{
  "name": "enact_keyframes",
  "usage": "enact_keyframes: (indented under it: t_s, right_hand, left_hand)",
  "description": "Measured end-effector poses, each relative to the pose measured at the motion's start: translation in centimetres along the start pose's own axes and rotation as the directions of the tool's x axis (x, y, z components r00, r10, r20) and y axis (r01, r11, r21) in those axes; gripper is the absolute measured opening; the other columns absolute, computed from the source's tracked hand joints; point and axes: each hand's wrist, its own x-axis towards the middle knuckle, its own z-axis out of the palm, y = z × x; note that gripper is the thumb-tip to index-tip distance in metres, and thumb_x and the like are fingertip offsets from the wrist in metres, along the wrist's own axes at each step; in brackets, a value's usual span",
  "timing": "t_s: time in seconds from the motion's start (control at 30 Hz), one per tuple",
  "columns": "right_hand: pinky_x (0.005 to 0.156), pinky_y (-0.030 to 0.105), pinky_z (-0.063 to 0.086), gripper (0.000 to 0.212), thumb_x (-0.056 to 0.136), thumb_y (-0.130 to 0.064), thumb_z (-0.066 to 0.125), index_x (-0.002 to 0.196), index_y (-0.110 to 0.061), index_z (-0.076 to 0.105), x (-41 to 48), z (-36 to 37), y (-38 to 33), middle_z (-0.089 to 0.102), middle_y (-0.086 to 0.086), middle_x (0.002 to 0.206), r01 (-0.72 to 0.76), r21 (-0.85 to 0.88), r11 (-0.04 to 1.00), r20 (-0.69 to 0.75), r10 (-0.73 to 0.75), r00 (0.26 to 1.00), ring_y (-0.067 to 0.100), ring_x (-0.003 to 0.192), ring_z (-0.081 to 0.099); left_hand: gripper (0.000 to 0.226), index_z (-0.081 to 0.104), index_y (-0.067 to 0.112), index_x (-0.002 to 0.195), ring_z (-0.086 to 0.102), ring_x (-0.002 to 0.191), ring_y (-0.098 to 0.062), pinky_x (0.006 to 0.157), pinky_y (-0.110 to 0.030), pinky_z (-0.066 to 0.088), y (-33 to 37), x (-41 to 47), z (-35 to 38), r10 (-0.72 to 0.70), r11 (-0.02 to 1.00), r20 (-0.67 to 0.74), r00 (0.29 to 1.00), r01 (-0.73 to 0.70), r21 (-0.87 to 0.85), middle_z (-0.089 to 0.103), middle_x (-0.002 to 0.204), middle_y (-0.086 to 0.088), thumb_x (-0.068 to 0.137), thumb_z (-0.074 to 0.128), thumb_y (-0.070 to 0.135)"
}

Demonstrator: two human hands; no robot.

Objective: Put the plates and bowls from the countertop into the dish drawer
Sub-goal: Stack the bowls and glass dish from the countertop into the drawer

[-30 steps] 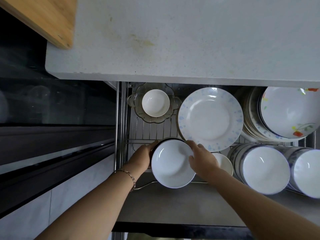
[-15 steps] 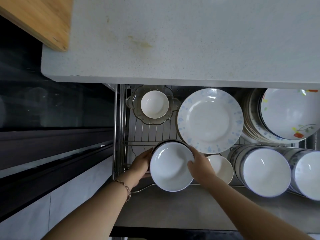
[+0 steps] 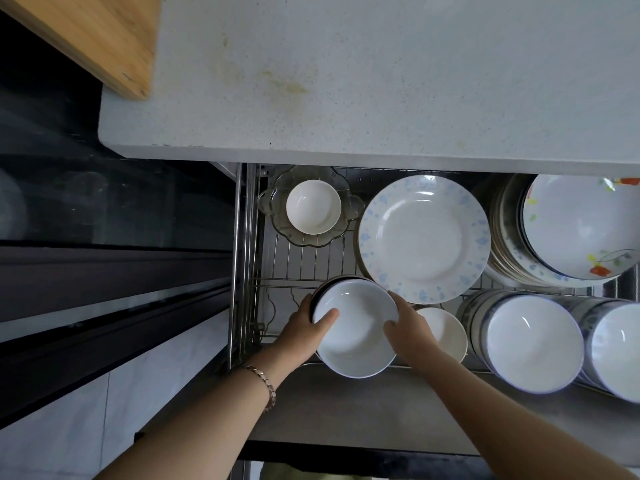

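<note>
Fingers (image 3: 393, 299) of both hands are curling closed around the bowl (image 3: 355, 329): left hand (image 3: 304, 329) and right hand (image 3: 408, 325) gripping opposite rims. It is sitting at the drawer's (image 3: 242, 254) front-left, beside the large plate (image 3: 424, 237). Recommended: lowering it level, releasing evenly.

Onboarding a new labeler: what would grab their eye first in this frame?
Both hands, left hand and right hand, grip a stack of white bowls at the front left of the open dish drawer. Behind it lies a big blue-flecked plate, with more bowl stacks to the right. The speckled countertop above fills the top of the frame.
</note>
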Motion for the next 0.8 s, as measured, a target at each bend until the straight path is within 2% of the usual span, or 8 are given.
enact_keyframes:
  t_s: [0.13,0.27,0.37,0.47,0.53,0.6,0.7,0.8]
  right_hand:
    - [0.096,0.032,0.043,0.060,0.088,-0.002,0.038,0.145,-0.023,0.034,0.3,0.1,-0.4,0.055,0.011,0.135,0.027,-0.023,0.999,-0.004,-0.028,1.000,0.030,0.121,0.052]
    - [0.093,0.033,0.044,0.059,0.087,-0.003,0.041,0.143,-0.023,0.037,0.3,-0.3,-0.3,0.058,0.012,0.131,0.013,-0.013,1.000,-0.005,-0.013,1.000,0.032,0.117,0.054]
    - [0.095,0.035,0.044,0.057,0.087,-0.011,0.050,0.141,-0.021,0.037,-0.4,-0.8,-0.2,0.058,0.011,0.130,0.012,-0.009,1.000,0.021,-0.012,1.000,0.031,0.117,0.054]
    - [0.104,0.037,0.042,0.063,0.086,-0.023,0.059,0.143,-0.017,0.033,-1.3,-1.6,-0.3,0.054,0.010,0.136,0.032,-0.033,0.999,0.030,-0.031,0.999,0.028,0.123,0.052]
    - [0.104,0.034,0.040,0.062,0.086,-0.027,0.060,0.142,-0.017,0.036,-2.3,-2.7,-0.9,0.051,0.011,0.137,0.067,-0.097,0.993,0.031,-0.064,0.997,0.026,0.124,0.051]
    - [0.104,0.032,0.039,0.053,0.088,-0.027,0.057,0.138,-0.017,0.042,-3.2,-4.4,-2.0,0.052,0.010,0.136,0.121,-0.166,0.979,0.034,-0.116,0.993,0.024,0.123,0.052]
    - [0.100,0.026,0.042,0.038,0.091,-0.022,0.054,0.129,-0.018,0.053,-5.0,-8.0,-5.0,0.061,0.006,0.129,0.224,-0.241,0.944,0.049,-0.219,0.975,0.020,0.113,0.058]
    - [0.094,0.024,0.043,0.033,0.091,-0.017,0.050,0.123,-0.015,0.059,-7.0,-12.4,-9.8,0.063,0.008,0.125,0.357,-0.300,0.884,0.081,-0.349,0.933,0.020,0.108,0.059]
  left_hand:
    - [0.045,0.041,0.020,0.135,0.054,0.100,-0.016,0.081,-0.023,0.039,-0.7,-0.5,0.6,-0.025,1.000,-0.079,0.997,0.024,-0.013,0.060,0.121,0.000,0.093,0.054,0.030]
    - [0.057,0.036,0.022,0.140,0.056,0.106,-0.018,0.082,-0.023,0.041,-0.5,-0.3,0.7,-0.024,0.997,-0.072,0.997,0.028,0.066,0.058,0.130,-0.003,0.089,0.058,0.036]
    - [0.080,0.015,0.022,0.151,0.052,0.123,-0.021,0.088,-0.023,0.040,-0.1,-0.4,0.4,-0.074,0.993,-0.011,0.997,0.075,0.088,0.049,0.141,-0.001,0.087,0.059,0.040]
    - [0.087,0.008,0.018,0.152,0.037,0.138,-0.023,0.105,-0.030,0.034,0.2,-1.2,-0.2,-0.106,0.991,-0.010,0.994,0.106,0.078,0.033,0.153,-0.004,0.087,0.059,0.043]
    - [0.081,0.015,0.015,0.151,0.032,0.141,-0.024,0.109,-0.033,0.030,1.0,-2.1,-0.9,-0.083,0.986,-0.058,0.995,0.091,0.142,0.027,0.155,-0.007,0.088,0.055,0.046]
    - [0.065,0.030,0.013,0.145,0.040,0.134,-0.023,0.105,-0.033,0.035,2.7,-3.5,-2.2,0.015,0.980,-0.145,0.989,0.014,0.198,0.036,0.149,-0.008,0.091,0.052,0.042]
    - [0.032,0.057,0.012,0.121,0.059,0.104,-0.014,0.088,-0.025,0.046,7.6,-6.1,-4.7,0.224,0.957,-0.272,0.936,-0.159,0.242,0.061,0.121,-0.005,0.094,0.051,0.027]
    - [0.019,0.065,0.014,0.092,0.066,0.089,-0.020,0.082,-0.034,0.052,13.7,-8.2,-7.4,0.326,0.933,-0.328,0.886,-0.246,0.264,0.070,0.097,-0.005,0.092,0.050,0.024]
